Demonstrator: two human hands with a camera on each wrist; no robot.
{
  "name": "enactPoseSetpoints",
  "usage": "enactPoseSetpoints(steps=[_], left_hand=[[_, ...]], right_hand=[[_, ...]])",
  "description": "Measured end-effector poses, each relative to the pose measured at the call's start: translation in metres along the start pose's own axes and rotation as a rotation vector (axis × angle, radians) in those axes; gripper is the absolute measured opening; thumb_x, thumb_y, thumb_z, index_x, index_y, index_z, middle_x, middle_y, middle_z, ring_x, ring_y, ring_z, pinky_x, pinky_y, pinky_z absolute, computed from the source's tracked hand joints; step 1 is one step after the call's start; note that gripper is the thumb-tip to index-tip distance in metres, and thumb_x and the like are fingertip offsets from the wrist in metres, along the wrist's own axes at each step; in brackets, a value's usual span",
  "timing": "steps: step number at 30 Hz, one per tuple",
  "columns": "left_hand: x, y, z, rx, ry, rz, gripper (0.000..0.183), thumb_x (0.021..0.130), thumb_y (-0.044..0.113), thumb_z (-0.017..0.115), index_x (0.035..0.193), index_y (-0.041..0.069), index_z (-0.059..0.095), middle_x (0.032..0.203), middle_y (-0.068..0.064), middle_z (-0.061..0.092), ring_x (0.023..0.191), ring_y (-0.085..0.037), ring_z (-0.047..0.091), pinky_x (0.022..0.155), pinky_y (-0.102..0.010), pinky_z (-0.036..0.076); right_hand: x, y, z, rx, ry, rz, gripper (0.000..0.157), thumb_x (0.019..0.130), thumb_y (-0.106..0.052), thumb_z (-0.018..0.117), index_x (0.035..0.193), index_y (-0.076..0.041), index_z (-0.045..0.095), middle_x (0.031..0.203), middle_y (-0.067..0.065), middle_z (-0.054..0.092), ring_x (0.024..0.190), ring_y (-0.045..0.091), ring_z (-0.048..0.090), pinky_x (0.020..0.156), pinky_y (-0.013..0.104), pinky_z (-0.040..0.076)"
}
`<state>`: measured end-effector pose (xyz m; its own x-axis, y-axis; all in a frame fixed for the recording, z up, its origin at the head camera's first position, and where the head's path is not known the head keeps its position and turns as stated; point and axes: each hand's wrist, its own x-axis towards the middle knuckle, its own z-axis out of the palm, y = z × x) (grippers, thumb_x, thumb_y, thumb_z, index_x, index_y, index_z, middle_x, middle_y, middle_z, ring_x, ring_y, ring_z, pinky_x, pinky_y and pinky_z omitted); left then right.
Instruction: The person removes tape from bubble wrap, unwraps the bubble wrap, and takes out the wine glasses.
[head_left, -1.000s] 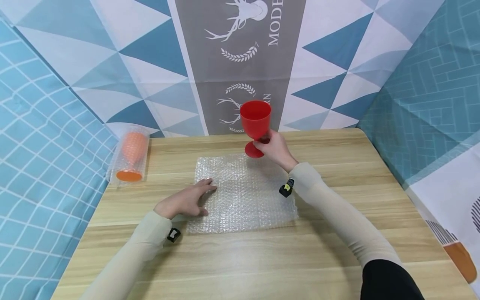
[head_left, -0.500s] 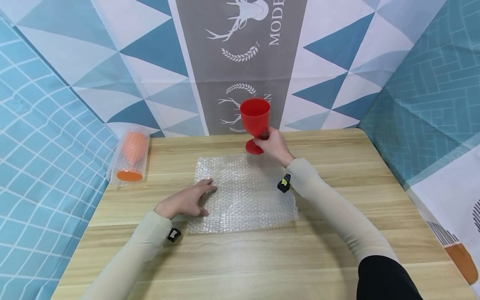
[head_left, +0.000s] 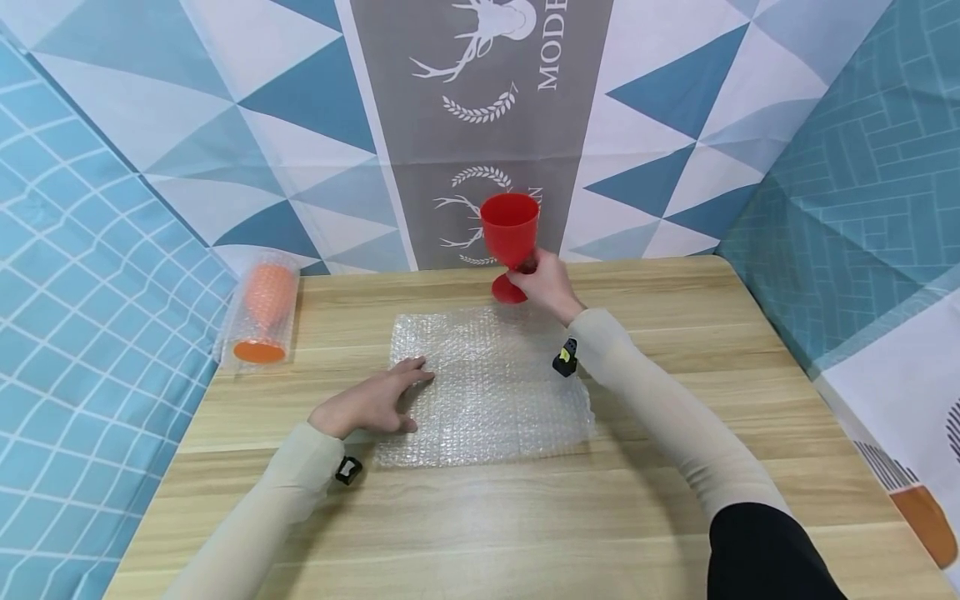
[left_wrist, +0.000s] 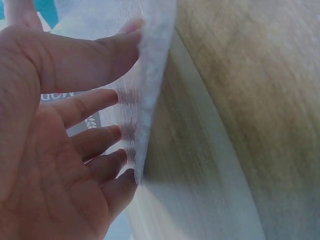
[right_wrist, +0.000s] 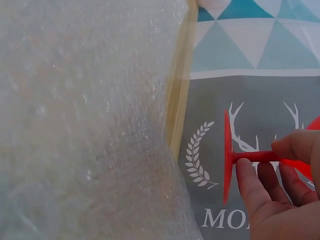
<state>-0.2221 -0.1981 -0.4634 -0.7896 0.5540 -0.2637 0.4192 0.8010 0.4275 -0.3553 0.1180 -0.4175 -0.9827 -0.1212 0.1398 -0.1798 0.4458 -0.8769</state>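
My right hand (head_left: 547,287) pinches a red goblet (head_left: 510,229) by its stem, upright and raised over the far edge of the bubble wrap. In the right wrist view its round foot (right_wrist: 227,165) stands free of the fingers, while most of the bowl is cut off. A flat sheet of bubble wrap (head_left: 487,392) lies on the table. My left hand (head_left: 367,400) rests at the sheet's left edge, fingers spread. Seen from the left wrist, the fingertips and thumb of that hand touch the bubble wrap (left_wrist: 155,65) near its edge.
An orange goblet (head_left: 268,300) wrapped in bubble wrap stands at the table's back left corner. Patterned cloth walls (head_left: 480,133) rise behind and along both sides of the wooden table (head_left: 480,533).
The right hand has drifted slightly up and away with the red goblet. The left hand and the bubble wrap have stayed in place.
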Motion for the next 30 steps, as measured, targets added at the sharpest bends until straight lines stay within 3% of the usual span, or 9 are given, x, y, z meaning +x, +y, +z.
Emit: enactPoseSetpoints(steps=[12,21,30], left_hand=[[-0.001,-0.004,0.001,-0.005,-0.001,-0.006,0.090,0.077,0.017,0.087,0.156,0.010,0.044,0.171,-0.017,0.018,0.155,-0.045,0.021,0.122,-0.064,0.026],[0.001,-0.004,0.000,0.005,-0.005,0.003,0.089,0.077,0.017,0.087,0.155,0.009,0.044,0.171,-0.018,0.019,0.155,-0.045,0.021,0.122,-0.064,0.027],[0.002,-0.001,-0.002,-0.007,-0.013,0.006,0.090,0.077,0.016,0.086,0.156,0.009,0.043,0.171,-0.018,0.018,0.155,-0.045,0.020,0.123,-0.064,0.025]], right_hand=[[0.014,0.000,0.003,0.008,0.005,0.029,0.031,0.096,-0.013,0.069,0.125,-0.004,0.063,0.122,0.016,0.071,0.111,0.033,0.066,0.102,0.045,0.057],[0.028,0.014,0.010,0.013,0.008,0.054,0.035,0.096,-0.014,0.071,0.128,-0.005,0.061,0.127,0.015,0.069,0.116,0.033,0.064,0.107,0.046,0.054],[0.035,0.027,0.007,-0.052,0.038,0.068,0.034,0.095,-0.012,0.068,0.126,-0.001,0.060,0.127,0.018,0.068,0.114,0.034,0.064,0.107,0.045,0.054]])
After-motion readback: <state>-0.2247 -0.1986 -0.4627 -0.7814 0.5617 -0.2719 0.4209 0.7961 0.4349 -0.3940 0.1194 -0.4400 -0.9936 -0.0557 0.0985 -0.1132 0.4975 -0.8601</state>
